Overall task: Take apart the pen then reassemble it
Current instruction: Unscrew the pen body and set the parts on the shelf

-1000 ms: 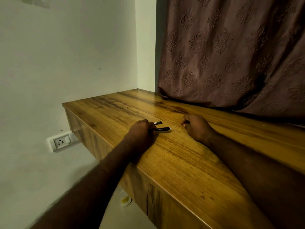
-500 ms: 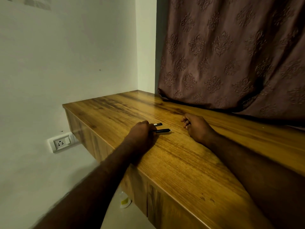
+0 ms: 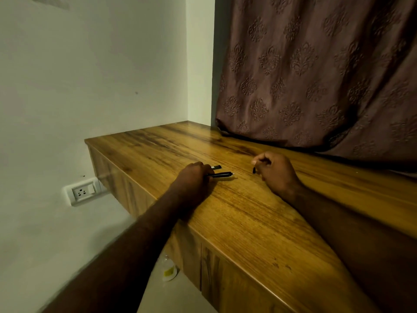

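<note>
Through the head camera I am watching the left hand [image 3: 194, 177] lying knuckles-up on the wooden worktop [image 3: 248, 222]. Its fingers are curling round one end of the black pen barrel [image 3: 220, 175], which is lying flat on the wood and pointing its pale tip toward 3 o'clock. A short black piece [image 3: 216, 167] with a light end is lying just beyond the barrel, at its 12 o'clock and roughly parallel to it; I cannot tell whether the fingers are touching it. At 3 o'clock from the barrel, apart from its tip, the right hand [image 3: 275, 170] is resting on the worktop, its fingers curling in and pinching a small black part [image 3: 254, 170] that is hanging downward, its lower end near the wood. A patterned brown curtain [image 3: 316, 75] is hanging along the worktop's far edge at 12 o'clock. At 9 o'clock from the left hand a white wall socket [image 3: 82, 192] is sitting low on the pale wall [image 3: 90, 75], and at 6 o'clock a small bottle [image 3: 169, 271] is sitting on the floor [image 3: 180, 297] below the worktop's near edge.
</note>
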`<action>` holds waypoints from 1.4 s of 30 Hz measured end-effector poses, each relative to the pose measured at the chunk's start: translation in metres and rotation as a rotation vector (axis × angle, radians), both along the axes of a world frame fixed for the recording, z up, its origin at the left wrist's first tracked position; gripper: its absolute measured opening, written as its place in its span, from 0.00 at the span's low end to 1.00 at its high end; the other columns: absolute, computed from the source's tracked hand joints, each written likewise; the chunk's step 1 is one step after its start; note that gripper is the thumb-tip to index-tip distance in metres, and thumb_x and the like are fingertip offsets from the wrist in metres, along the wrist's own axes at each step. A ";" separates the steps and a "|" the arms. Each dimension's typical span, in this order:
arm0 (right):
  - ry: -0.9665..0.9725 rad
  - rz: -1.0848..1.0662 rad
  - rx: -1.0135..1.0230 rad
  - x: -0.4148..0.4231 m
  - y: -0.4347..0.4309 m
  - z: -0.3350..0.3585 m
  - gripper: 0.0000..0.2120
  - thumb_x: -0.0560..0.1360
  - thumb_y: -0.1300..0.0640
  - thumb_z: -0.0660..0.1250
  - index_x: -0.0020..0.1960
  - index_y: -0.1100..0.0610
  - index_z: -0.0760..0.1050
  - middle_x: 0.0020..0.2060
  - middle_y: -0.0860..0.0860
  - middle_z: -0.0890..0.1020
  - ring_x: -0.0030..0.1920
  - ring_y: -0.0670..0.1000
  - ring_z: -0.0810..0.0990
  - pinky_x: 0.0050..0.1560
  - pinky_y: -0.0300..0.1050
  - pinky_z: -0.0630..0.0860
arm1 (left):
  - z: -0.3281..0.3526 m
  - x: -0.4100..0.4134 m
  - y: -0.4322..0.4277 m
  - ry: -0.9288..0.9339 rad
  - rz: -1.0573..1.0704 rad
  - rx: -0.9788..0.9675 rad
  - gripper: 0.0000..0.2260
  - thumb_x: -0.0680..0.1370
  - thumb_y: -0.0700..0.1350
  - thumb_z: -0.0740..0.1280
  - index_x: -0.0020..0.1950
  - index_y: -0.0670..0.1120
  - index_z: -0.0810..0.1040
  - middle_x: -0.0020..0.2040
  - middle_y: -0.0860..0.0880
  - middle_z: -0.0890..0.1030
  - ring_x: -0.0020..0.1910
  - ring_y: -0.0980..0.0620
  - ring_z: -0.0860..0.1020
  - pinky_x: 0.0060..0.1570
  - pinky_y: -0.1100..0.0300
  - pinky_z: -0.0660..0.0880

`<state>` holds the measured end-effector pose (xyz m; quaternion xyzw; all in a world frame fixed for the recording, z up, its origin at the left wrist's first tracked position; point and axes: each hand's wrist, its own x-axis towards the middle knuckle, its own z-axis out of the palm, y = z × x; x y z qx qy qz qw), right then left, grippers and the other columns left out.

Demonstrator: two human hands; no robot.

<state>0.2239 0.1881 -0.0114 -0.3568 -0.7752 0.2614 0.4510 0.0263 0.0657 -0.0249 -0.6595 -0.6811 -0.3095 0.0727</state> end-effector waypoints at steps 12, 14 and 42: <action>-0.163 0.265 -0.030 -0.010 -0.022 -0.002 0.03 0.74 0.61 0.69 0.43 0.56 0.81 0.33 0.49 0.79 0.33 0.44 0.73 0.34 0.38 0.69 | 0.005 0.007 -0.008 -0.021 -0.048 0.008 0.09 0.75 0.44 0.67 0.54 0.46 0.79 0.49 0.45 0.81 0.44 0.49 0.77 0.42 0.59 0.71; -0.165 0.259 -0.001 -0.010 -0.023 -0.001 0.04 0.74 0.62 0.68 0.42 0.54 0.80 0.32 0.45 0.78 0.31 0.39 0.72 0.32 0.32 0.68 | 0.005 0.007 -0.008 -0.022 -0.049 0.010 0.08 0.75 0.45 0.67 0.53 0.46 0.79 0.48 0.46 0.81 0.44 0.49 0.77 0.41 0.58 0.72; -0.335 0.068 -0.031 0.031 0.008 0.001 0.04 0.72 0.61 0.73 0.45 0.60 0.85 0.44 0.51 0.85 0.44 0.43 0.80 0.49 0.37 0.71 | 0.005 0.001 -0.004 -0.010 0.002 -0.061 0.13 0.74 0.53 0.69 0.54 0.48 0.81 0.50 0.45 0.79 0.50 0.47 0.77 0.49 0.51 0.76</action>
